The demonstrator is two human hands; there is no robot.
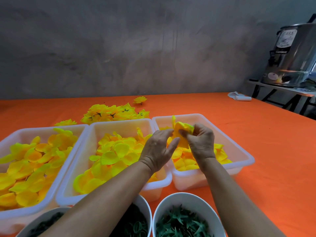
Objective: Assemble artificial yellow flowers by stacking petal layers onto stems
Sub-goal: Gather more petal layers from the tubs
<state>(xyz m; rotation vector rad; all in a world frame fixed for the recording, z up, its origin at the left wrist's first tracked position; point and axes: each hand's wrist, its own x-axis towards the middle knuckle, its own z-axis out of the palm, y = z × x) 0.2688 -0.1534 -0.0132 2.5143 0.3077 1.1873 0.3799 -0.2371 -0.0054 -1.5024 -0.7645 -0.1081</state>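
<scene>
Both hands pinching crumpled yellow fabric petal layer (183,132) above right translucent white plastic bin (239,151), long axis running roughly upright. Left hand (159,147), right hand (201,142): fingers clamping thin, soft, rounded petals. Bins sitting on orange cloth-covered bench (265,168).
</scene>
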